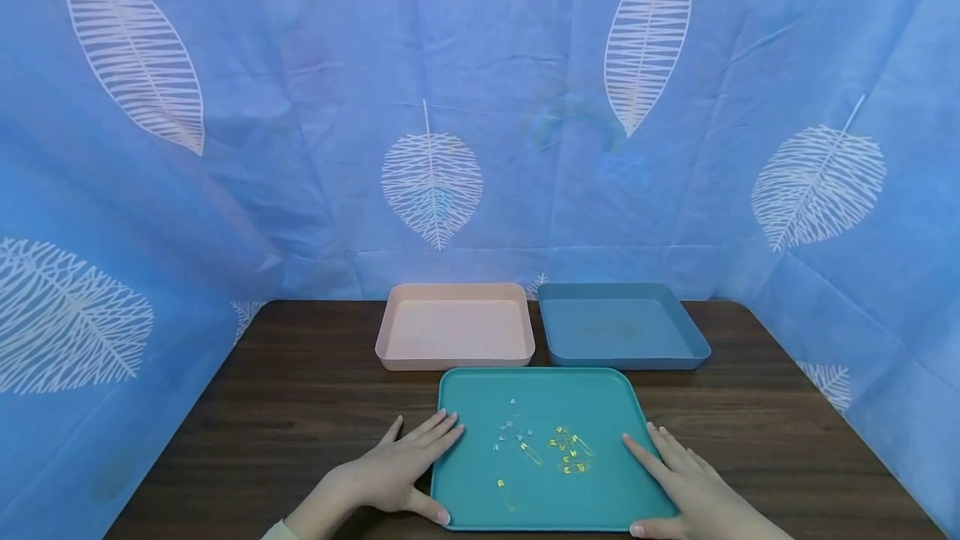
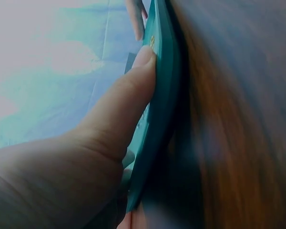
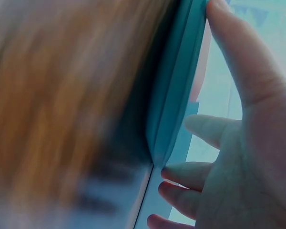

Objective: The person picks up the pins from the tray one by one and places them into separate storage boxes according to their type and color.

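Over my feed, I find the teal tray [image 1: 611, 398] at the lower centre of the head view, its longer side seeming to run left to right between two hands. The left hand [image 1: 401, 471] is spread and relaxed, touching the left rim and the near left corner; the right hand [image 1: 690, 482] is equally loose at the right rim, grasping nothing. What matters to me is the split inside: the gold safety pins [image 1: 574, 467] bunch right of centre, nearer the right fingertips, while the silver safety pins [image 1: 521, 437] lie left, nearer the left. I can't make out whether those small pale ones are fastened. Beyond sit the pink tray [image 1: 454, 325] and the blue tray [image 1: 622, 325].
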Demonstrator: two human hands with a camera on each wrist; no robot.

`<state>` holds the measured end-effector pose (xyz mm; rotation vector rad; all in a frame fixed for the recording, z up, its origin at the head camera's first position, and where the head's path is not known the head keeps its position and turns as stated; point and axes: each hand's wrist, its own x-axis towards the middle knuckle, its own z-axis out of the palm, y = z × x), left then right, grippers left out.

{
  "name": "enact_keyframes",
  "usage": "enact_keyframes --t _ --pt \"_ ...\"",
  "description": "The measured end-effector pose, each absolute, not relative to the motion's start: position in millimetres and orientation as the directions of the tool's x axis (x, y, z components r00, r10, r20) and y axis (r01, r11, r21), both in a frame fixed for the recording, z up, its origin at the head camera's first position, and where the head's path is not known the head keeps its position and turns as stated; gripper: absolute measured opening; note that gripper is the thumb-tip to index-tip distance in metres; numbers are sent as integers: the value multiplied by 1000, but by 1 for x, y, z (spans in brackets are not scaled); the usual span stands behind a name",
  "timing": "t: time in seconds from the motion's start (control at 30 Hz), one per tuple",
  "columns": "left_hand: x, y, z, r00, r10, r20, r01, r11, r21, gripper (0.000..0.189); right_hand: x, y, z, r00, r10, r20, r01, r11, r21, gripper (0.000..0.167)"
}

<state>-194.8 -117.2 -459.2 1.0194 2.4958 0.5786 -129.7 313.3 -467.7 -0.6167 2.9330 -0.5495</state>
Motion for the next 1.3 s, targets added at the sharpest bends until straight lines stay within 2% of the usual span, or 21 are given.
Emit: enact_keyframes --t 0.5,0.8,1.03,1.3 --pt "-198 -143 -461 -685 695 -218 510 671 539 105 -128 285 -469 -907 -419 -24 -391 864 -316 93" --pt "-200 -141 -454 -681 699 -217 520 671 529 103 -129 278 -454 -902 -407 -141 -348 881 -319 98" --pt "-202 -139 -447 -704 685 -189 515 675 529 93 -135 280 -443 -886 -411 -213 -334 886 -321 101" --pt "-211 -141 -421 -754 649 -103 524 689 501 82 -148 282 -428 -895 -422 -142 -377 888 -264 88"
